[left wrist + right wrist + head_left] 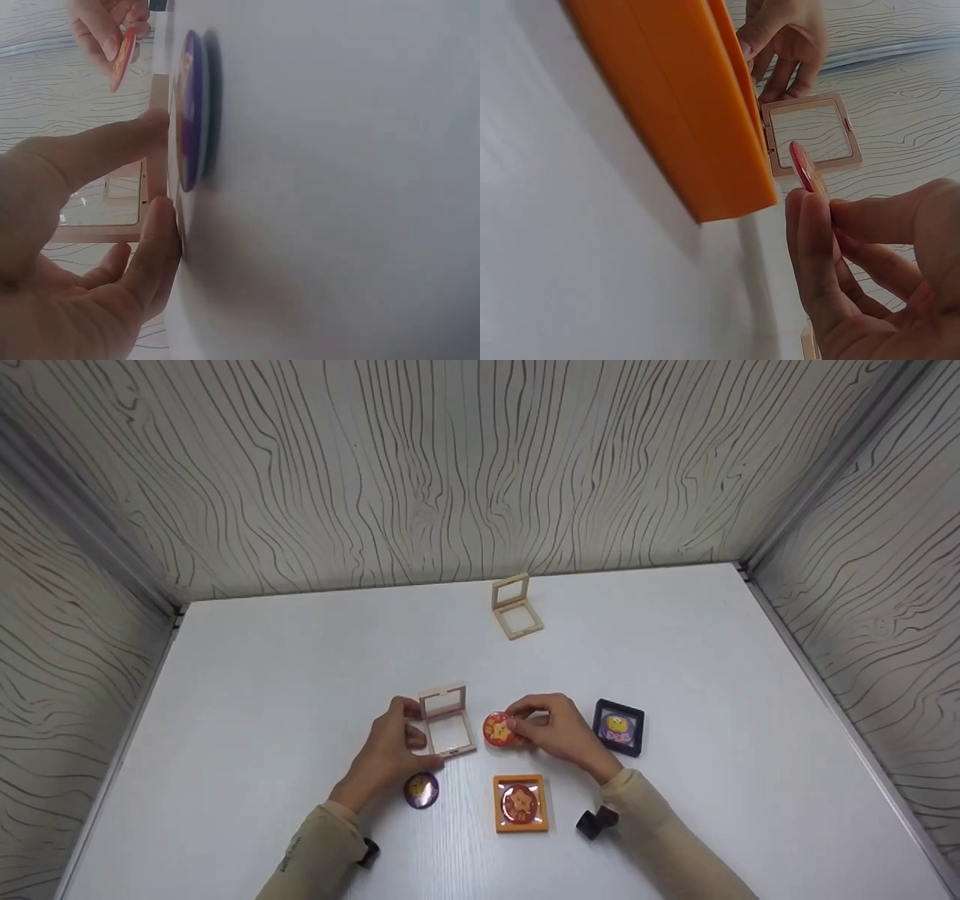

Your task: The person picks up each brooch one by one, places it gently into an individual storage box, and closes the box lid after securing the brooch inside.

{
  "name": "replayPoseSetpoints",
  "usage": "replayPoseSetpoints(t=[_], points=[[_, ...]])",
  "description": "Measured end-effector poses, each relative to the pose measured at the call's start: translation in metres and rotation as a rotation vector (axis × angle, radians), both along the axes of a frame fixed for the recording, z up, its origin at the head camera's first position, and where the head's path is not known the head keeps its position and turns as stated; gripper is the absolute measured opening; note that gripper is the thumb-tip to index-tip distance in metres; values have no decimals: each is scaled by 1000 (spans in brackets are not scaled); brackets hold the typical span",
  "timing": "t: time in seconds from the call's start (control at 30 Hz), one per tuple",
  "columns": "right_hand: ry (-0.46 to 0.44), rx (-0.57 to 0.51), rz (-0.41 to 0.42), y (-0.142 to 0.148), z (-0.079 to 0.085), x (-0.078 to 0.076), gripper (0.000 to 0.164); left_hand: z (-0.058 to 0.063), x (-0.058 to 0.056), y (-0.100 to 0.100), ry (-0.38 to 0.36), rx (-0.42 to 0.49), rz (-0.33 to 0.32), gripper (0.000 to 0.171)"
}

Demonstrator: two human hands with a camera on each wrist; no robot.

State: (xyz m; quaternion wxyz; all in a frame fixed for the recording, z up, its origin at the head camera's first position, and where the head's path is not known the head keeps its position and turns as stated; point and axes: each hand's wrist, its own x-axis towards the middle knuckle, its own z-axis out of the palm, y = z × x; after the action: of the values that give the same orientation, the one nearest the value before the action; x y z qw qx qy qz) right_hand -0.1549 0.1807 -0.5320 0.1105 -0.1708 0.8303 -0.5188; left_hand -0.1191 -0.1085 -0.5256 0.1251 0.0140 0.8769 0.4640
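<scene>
My right hand (551, 727) pinches a round red badge (498, 729) with a yellow star figure between thumb and fingers, just right of a light wooden display frame (450, 735). That frame stands opened on the table, its lid upright at the back. Along its left side my left hand (390, 742) holds it, thumb at the front corner and a finger at the rear. A purple round badge (421, 790) lies near the left thumb; it looms close in the left wrist view. In the right wrist view the red badge (807, 169) is seen nearly edge-on.
An orange frame (520, 804) with a red star badge inside lies in front. To the right, beside the right hand, is a dark frame (619, 727) holding a purple badge. A second opened wooden frame (517, 607) stands near the table's back edge.
</scene>
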Motion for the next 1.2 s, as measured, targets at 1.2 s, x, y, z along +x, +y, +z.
replayPoseSetpoints(t=[1.2], points=[[-243, -56, -77, -22, 2, -21, 16, -1, -12, 39, 11, 43, -51, 88]])
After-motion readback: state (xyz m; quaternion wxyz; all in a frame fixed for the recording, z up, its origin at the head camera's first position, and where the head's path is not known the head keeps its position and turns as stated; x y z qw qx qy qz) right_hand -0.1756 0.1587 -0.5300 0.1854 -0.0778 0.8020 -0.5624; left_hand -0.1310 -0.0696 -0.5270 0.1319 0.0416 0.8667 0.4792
